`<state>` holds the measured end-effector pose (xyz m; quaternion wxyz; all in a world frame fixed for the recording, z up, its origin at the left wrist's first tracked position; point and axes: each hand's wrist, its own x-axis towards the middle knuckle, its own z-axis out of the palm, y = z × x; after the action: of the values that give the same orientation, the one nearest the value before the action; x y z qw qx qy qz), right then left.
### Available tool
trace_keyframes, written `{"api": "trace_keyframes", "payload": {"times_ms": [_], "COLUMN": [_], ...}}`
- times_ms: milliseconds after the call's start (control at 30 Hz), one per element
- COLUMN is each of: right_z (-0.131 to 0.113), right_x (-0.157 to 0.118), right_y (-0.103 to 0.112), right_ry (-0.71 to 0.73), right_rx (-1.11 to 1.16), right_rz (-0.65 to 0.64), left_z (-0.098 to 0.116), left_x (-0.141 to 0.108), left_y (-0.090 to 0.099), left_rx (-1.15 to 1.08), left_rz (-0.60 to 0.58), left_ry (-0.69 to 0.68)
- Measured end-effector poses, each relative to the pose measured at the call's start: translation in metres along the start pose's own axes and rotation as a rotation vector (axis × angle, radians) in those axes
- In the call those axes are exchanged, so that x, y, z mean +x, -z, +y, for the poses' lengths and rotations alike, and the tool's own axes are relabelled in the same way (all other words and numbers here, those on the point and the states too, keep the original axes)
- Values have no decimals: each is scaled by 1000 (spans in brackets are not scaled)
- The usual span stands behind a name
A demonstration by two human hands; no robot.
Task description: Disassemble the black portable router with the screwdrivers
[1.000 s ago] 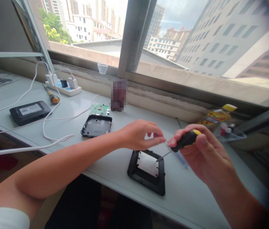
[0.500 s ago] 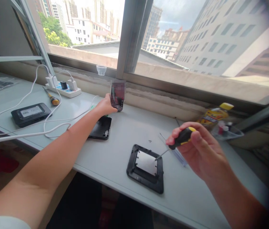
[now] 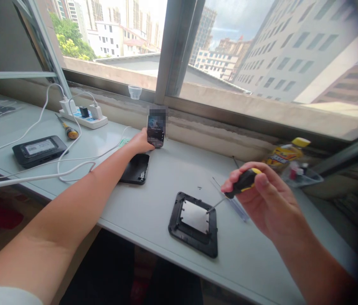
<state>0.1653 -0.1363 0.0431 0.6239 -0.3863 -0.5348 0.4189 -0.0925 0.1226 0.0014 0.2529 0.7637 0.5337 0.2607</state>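
At the wall below the window, my left hand [image 3: 143, 141] is closed on the lower left edge of an upright smartphone [image 3: 156, 129] with a lit screen. My right hand [image 3: 261, 195] grips a black and yellow screwdriver [image 3: 244, 183]. Its thin tip meets the right edge of the silvery plate [image 3: 194, 216] set in a black square housing [image 3: 210, 245], which lies on the table. Small dark screws [image 3: 199, 187] lie behind the housing. Partly hidden under my left forearm is a black cover [image 3: 137, 169].
A black device [image 3: 39, 151], another screwdriver [image 3: 70, 132], a power strip [image 3: 93, 123] and looping white cables [image 3: 36, 183] occupy the left. Behind my right hand are a yellow-capped bottle [image 3: 285, 153], a clear tray [image 3: 309, 178] and thin tools [image 3: 238, 208].
The picture on the phone's screen has changed. My left hand has shifted very slightly on the phone, while my right hand and its screwdriver hold the same place.
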Motion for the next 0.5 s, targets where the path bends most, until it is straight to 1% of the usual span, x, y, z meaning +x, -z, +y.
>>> {"api": "trace_keyframes", "payload": {"times_ms": [233,500], "right_z": [-1,-2], "right_x": [0,-1], "right_y": [-1,0], "right_ry": [-19,-22], "right_rx": [5,1], "right_rz": [18,18], "left_z": [-5,-5], "left_x": [4,6], "left_y": [-2,-3], "left_rx": [-46,-70], "left_rz": [-4,-3], "left_ry": [-28,2]}}
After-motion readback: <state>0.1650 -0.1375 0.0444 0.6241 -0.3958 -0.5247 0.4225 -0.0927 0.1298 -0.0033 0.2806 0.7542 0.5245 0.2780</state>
